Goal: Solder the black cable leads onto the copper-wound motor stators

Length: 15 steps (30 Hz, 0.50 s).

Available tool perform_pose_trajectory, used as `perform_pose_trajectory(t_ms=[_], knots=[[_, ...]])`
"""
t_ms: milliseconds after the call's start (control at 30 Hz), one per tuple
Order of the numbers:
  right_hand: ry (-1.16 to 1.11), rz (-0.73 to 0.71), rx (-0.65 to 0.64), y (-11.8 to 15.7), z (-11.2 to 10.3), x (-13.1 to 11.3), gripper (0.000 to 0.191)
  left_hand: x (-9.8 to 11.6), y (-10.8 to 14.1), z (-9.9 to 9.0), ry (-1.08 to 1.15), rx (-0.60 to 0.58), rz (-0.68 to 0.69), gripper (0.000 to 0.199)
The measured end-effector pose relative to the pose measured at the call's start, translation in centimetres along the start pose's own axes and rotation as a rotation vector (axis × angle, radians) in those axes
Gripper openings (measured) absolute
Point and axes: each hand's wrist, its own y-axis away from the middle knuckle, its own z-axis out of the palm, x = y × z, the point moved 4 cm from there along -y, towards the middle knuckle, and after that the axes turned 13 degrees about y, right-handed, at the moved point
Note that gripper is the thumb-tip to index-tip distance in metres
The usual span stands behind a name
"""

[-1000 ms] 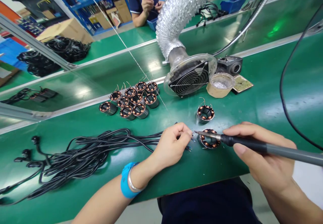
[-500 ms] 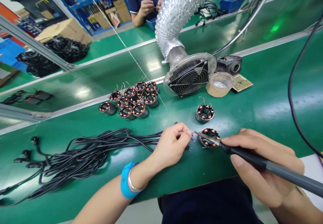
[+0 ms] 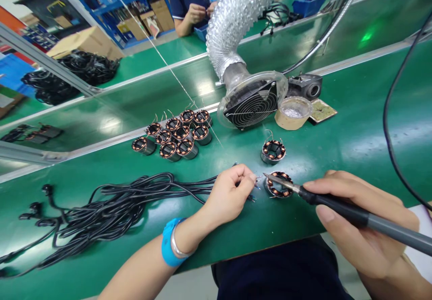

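My left hand (image 3: 232, 189) pinches the stripped end of a power cord, with fine wire tips poking out past the fingertips. Other black power cords (image 3: 135, 201) run from beside that hand to the left, their plugs at the far end. In my right hand (image 3: 361, 219) is a soldering iron (image 3: 344, 210), held like a pen. Its pointed metal tip lies over a motor stator (image 3: 279, 184) with copper windings, just right of the wire tips and apart from them. A second stator (image 3: 273, 151) stands upright behind the first, thin leads rising from it.
Several stators (image 3: 182, 133) stand grouped at the back left. A fume extractor fan (image 3: 253, 106) on a foil duct (image 3: 232, 25) stands behind, beside a round tub (image 3: 293, 113) and a sponge tray (image 3: 323, 111). A black cable (image 3: 388, 124) hangs at right. Across the bench sits a co-worker (image 3: 194, 9).
My right hand has drawn slightly to the right with the soldering iron, so its tip is farther from the wire ends. The left hand stays in place.
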Motion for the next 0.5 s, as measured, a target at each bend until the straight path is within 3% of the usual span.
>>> perform_pose_trajectory(t_ms=[233,500], knots=[[0.018,-0.018,0.014,0.02,-0.01,0.13,0.025,-0.02,-0.04,-0.01,0.004,-0.002,0.003,0.026],[-0.004,-0.038,0.068,-0.27,-0.1,0.16,0.036,-0.25,0.0,-0.15,0.003,0.004,0.0,0.026]])
